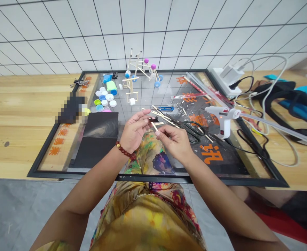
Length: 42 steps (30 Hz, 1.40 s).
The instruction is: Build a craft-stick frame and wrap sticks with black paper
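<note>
Careful: left hand (pixel 135 131) and right hand (pixel 175 141) pinched small wooden stick (pixel 154 126) at frame centre; slipped grip could drop it onto scissors (pixel 191 131); lit glue gun (pixel 222 118) nearby, burn risk.

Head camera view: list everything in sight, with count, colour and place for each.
Stick model with cap wheels: one, pale wood, blue and pink caps, far centre.
Small stick frame: one, pale wood, far centre.
Bottle caps: many, white, blue, green, left of centre.
Black card sheets: two, black, near left.
Scissors: one pair, black handles, right of centre.
Hot glue gun: one, white, right.
Power strip: one, white, far right.
Bag: one, black and blue, far right.
Wooden table: one, light wood, left and right.
Wooden stick: one, pale, centre.
Left hand: one, red bead bracelet, centre.
Right hand: one, pinching the stick, centre.
</note>
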Motion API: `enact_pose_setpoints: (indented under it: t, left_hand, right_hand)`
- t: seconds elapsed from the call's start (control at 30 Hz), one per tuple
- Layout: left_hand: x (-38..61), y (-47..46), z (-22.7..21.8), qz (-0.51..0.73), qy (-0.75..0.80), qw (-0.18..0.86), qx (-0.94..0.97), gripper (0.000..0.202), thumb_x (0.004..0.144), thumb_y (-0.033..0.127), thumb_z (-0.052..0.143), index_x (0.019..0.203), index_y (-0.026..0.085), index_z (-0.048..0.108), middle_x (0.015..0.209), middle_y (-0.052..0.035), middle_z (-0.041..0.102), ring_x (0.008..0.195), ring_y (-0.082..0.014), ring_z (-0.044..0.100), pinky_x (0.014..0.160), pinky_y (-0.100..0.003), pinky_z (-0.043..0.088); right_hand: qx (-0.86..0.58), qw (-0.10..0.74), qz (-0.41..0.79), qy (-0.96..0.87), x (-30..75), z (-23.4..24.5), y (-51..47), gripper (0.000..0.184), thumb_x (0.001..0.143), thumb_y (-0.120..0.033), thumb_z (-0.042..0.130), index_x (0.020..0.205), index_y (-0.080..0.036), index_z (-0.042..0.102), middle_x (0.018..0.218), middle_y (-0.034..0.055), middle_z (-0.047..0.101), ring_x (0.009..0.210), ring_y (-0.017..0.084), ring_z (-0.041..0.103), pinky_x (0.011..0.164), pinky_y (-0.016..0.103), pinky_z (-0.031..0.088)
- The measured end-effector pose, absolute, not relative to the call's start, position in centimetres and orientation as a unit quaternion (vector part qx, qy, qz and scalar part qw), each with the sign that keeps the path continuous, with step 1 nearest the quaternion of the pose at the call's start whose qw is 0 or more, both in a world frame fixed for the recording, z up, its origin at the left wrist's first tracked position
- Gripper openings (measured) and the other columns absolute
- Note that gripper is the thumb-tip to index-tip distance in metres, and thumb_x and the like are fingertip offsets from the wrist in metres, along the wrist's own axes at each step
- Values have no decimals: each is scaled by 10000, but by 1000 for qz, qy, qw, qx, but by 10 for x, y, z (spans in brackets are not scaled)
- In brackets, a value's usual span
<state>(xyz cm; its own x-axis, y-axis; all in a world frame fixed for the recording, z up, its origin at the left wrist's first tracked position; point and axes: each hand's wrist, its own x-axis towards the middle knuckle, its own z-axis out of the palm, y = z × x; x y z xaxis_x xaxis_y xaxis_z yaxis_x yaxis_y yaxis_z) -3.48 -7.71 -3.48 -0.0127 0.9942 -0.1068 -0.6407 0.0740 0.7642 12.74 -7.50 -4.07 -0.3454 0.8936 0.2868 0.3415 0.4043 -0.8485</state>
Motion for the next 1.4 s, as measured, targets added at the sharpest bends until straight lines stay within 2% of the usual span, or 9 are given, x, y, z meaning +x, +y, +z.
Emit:
enact_pose_setpoints:
  t: [0.2,0.4,0.63,0.87,0.97,1.1,1.2,1.3,1.4]
  left_hand:
    - [-36,-79,-33,622,324,660,270,365,674,77,625,1013,180,713,871,-18,735,834,-152,689,876,-311,498]
    - [-35,-77,-35,641,352,642,231,279,730,93,617,989,163,697,1006,-47,741,913,-152,687,924,-317,508]
    - [-34,-77,-34,647,338,653,205,285,754,48,592,1007,142,684,959,-59,755,946,-166,717,1021,-369,497]
    - [-32,-78,-38,645,361,629,241,263,697,102,805,938,160,719,694,25,690,671,-96,665,766,-262,534]
    - [-29,-81,-39,620,382,635,258,206,734,218,826,907,142,744,733,-23,724,715,-122,685,795,-293,540]
    - [-20,-86,-39,583,365,656,312,277,699,272,864,930,147,775,937,-75,765,894,-171,704,901,-325,522]
    - [-17,-88,-39,569,345,662,344,287,725,352,845,922,153,785,971,-84,763,947,-196,699,912,-326,517]
    - [-20,-87,-38,592,360,640,333,228,774,355,806,874,152,776,910,-83,758,902,-189,703,874,-319,530]
    - [-29,-83,-33,620,383,598,333,184,839,346,742,879,167,758,795,-48,725,741,-143,682,747,-289,543]
  right_hand:
    - [-396,412,291,-767,127,-42,-78,218,892,-303,586,710,-197,643,640,-2,640,582,123,553,606,255,422]
    - [-387,446,173,-788,129,-42,-80,167,897,-248,586,752,-198,651,664,17,646,613,135,580,621,260,441]
    - [-462,489,186,-716,136,-37,-73,189,887,-319,606,738,-215,656,671,15,672,589,145,571,608,285,459]
    - [-478,493,221,-692,135,-38,-71,208,866,-342,624,709,-210,652,630,2,637,557,132,540,579,276,447]
    - [-473,490,208,-702,132,-38,-72,212,865,-345,629,702,-212,655,641,9,657,565,137,554,591,282,459]
    - [-455,488,207,-716,125,-42,-76,213,872,-335,621,703,-212,661,647,9,671,554,128,560,573,270,454]
    - [-435,477,206,-735,121,-46,-80,229,871,-321,617,676,-207,655,600,2,647,511,114,529,545,261,439]
    - [-422,452,219,-755,126,-47,-75,199,853,-351,650,724,-207,695,654,15,692,547,127,574,575,269,469]
    - [-454,446,193,-747,144,-41,-57,163,861,-345,648,818,-217,740,781,37,748,665,166,644,668,303,502]
